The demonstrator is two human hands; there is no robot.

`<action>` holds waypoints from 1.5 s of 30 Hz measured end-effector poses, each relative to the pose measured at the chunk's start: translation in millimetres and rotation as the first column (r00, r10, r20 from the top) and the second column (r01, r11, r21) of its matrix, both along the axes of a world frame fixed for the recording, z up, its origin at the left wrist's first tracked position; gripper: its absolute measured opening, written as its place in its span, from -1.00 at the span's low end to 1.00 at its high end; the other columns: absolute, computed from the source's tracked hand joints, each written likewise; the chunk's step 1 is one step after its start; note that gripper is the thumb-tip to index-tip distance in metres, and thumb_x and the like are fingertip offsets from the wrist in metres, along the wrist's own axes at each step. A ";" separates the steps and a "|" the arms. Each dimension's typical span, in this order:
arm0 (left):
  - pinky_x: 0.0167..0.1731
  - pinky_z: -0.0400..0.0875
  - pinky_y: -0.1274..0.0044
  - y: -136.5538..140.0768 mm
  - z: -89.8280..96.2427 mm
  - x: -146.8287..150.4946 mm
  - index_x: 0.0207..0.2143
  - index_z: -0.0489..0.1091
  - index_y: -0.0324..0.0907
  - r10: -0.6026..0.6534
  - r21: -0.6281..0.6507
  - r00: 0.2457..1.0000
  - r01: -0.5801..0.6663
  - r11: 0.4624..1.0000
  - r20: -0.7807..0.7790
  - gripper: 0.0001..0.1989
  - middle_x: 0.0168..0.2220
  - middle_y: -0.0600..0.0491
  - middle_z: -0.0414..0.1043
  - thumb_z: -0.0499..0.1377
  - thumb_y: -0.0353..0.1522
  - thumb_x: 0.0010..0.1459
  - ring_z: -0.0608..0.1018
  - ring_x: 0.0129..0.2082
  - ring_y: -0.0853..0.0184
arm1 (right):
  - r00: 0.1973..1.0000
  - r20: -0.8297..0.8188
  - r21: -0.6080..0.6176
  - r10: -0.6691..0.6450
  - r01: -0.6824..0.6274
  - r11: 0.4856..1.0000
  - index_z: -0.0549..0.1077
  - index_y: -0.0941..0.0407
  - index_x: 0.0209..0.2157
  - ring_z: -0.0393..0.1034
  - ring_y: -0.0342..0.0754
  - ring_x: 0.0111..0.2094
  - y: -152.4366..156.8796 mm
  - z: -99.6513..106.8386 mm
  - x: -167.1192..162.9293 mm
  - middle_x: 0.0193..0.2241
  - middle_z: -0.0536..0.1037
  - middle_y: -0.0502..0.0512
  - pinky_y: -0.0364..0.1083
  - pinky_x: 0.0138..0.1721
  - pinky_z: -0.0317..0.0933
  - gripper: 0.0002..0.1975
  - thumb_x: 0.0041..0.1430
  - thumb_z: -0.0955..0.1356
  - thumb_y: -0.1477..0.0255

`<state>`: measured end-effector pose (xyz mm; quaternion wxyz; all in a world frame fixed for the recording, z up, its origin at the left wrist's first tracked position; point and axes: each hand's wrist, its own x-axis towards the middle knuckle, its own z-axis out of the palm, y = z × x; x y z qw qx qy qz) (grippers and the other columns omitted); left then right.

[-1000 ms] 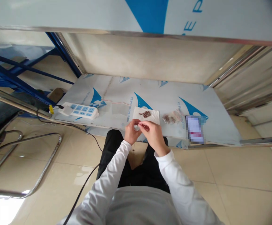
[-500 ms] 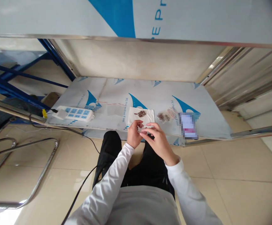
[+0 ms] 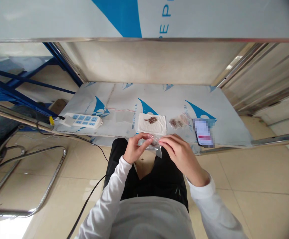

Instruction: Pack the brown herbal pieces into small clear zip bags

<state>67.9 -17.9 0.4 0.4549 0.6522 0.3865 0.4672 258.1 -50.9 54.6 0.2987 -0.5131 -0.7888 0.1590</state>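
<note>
Between my hands, over my lap at the shelf's front edge, hangs a small clear plastic bag (image 3: 157, 151) with some dark brown bits inside. My left hand (image 3: 137, 148) pinches one side of its upper edge between thumb and fingers. On the other side, my right hand (image 3: 179, 151) grips the same edge with its fingertips. Just beyond them a white tissue (image 3: 160, 128) lies flat, carrying a small pile of dark brown pieces (image 3: 151, 119). To its right lies a clear bag of brown pieces (image 3: 179, 122).
A white power strip (image 3: 84, 120) with blue sockets sits at the left of the film-covered shelf (image 3: 124, 96). A phone (image 3: 204, 132) with a blurred screen lies near the right front edge. A translucent sheet (image 3: 123, 116) lies left of the tissue. A metal-framed chair (image 3: 64, 151) stands at left.
My hands have moved apart, and the clear bag now shows stretched between them. My left hand shifted left, my right hand right. The view has turned slightly.
</note>
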 end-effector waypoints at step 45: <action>-0.38 0.38 0.57 -31.9 22.5 7.6 -0.40 0.49 -0.20 0.217 0.018 0.949 -0.218 0.976 -0.228 -0.80 -0.45 0.03 0.56 0.21 -0.24 0.15 0.54 -0.46 0.36 | 0.760 -0.605 -0.533 -0.239 -0.162 0.831 0.56 0.16 -0.30 0.54 0.01 -0.36 -6.2 -23.0 -11.6 -0.40 0.64 0.15 -0.08 -0.32 0.36 -0.69 0.15 0.38 0.19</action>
